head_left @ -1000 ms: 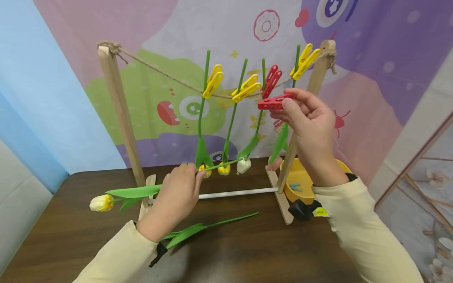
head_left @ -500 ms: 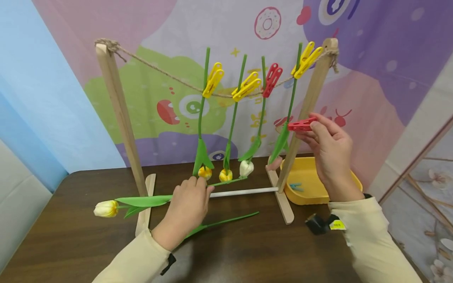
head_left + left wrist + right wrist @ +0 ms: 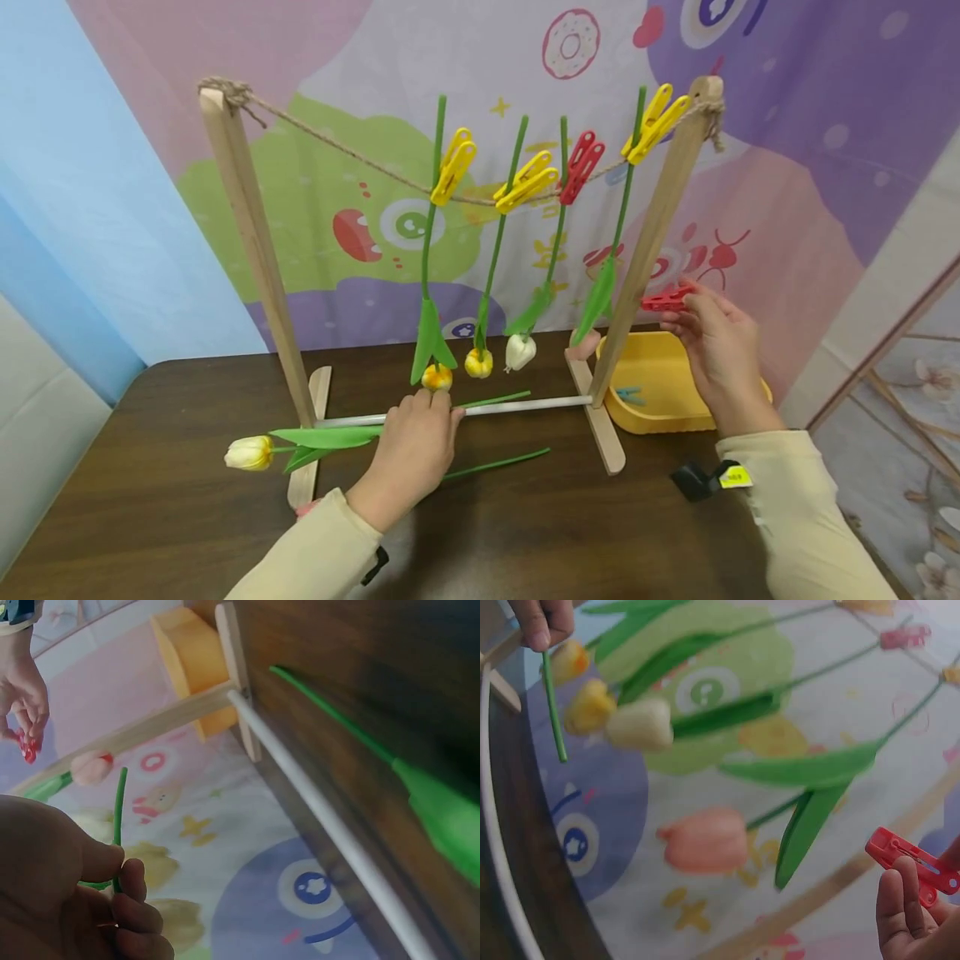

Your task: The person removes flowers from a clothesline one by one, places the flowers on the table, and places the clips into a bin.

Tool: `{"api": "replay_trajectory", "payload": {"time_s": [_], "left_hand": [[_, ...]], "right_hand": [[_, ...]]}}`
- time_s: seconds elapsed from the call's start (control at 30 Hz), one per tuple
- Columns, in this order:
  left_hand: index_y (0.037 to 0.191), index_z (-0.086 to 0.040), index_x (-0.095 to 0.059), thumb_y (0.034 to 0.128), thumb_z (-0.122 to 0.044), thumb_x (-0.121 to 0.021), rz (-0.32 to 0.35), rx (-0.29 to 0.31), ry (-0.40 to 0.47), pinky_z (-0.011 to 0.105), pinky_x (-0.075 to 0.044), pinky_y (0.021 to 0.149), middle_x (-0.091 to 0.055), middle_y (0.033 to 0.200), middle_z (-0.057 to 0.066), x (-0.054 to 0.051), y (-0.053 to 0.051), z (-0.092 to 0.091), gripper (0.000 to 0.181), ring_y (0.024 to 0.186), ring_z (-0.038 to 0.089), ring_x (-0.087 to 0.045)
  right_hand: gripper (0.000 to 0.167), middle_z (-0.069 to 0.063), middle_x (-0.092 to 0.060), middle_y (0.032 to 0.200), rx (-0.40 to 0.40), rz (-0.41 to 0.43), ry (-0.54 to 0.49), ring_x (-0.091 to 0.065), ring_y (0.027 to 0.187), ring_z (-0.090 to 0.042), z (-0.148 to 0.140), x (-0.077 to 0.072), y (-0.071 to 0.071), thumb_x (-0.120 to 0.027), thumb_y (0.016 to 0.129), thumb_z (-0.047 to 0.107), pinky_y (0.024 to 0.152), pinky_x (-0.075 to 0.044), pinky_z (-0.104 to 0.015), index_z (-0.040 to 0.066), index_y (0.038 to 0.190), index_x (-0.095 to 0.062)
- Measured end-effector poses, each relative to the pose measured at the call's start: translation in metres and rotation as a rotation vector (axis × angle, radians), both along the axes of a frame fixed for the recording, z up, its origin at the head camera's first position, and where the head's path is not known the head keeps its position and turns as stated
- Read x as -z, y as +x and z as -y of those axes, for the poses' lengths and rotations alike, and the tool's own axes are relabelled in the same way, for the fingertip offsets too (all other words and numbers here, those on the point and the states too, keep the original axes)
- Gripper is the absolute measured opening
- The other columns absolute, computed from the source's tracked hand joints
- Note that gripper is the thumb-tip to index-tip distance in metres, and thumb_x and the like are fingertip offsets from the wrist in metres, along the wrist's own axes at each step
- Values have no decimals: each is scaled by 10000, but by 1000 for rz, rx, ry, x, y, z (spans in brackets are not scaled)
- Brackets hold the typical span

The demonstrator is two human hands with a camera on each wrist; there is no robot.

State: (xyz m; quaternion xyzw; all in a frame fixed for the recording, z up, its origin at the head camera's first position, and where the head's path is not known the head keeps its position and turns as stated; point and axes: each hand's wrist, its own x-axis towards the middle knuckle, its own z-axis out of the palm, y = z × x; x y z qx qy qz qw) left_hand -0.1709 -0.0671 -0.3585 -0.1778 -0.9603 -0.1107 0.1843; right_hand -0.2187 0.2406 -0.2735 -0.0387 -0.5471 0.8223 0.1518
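My left hand (image 3: 416, 437) holds the stem of a yellow-white artificial tulip (image 3: 250, 453), its bloom pointing left. In the left wrist view, that green stem (image 3: 119, 802) sticks out past the thumb and fingers. Over by the right post, my right hand (image 3: 716, 354) pinches a red clothespin (image 3: 666, 300), also seen as a red clothespin (image 3: 911, 862) in the right wrist view. Several tulips hang bloom-down from the twine (image 3: 337, 158), clipped by yellow clothespins (image 3: 453, 171) and one red clothespin (image 3: 582, 169). The pink tulip (image 3: 709, 841) hangs rightmost.
A wooden frame with a left post (image 3: 258, 250), right post (image 3: 656, 242) and white crossbar (image 3: 517, 406) stands on the brown table (image 3: 540, 533). Behind the right post is a yellow basin (image 3: 667, 417) with a blue-green clothespin (image 3: 630, 395). Another green stem (image 3: 498, 462) lies in front.
My right hand has moved down and right from the twine, carrying the red clothespin towards the basin. My left hand has shifted right and lower with the tulip.
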Motion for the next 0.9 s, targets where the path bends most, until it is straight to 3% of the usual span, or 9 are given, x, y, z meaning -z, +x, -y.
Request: {"api": "replay_trajectory", "payload": {"time_s": [0.17,0.47,0.77,0.9], "left_hand": [[769,-30,-521,927,-231,-577,23,4,2,350,-385,504,-514,679,88,12,-3,-6,262,582,246,-504],[746,-41,-491,931,-233,-570,42,11,14,324,-363,499,-444,637,60,27,-7,-17,278,574,235,-485],[748,-37,-519,918,-232,-587,7,8,16,343,-393,516,-500,650,78,41,-10,-24,267,601,251,-536],[790,-32,-543,923,-245,-578,29,2,15,360,-412,550,-541,699,95,46,-12,-28,253,658,264,-565]], "right_hand": [[111,-31,-620,876,-3,81,-44,-641,637,-134,-13,14,-6,-571,909,84,673,-544,-213,51,898,-677],[48,-31,-615,815,7,196,-161,-624,646,-166,-32,39,-14,-595,888,57,678,-551,-243,49,870,-639],[71,-15,-615,806,-6,290,-144,-629,681,-140,-41,63,-22,-582,913,121,695,-551,-233,77,870,-618],[88,-24,-633,749,-3,325,-155,-637,660,-142,-43,72,-25,-572,920,120,684,-555,-244,86,858,-624]]}}
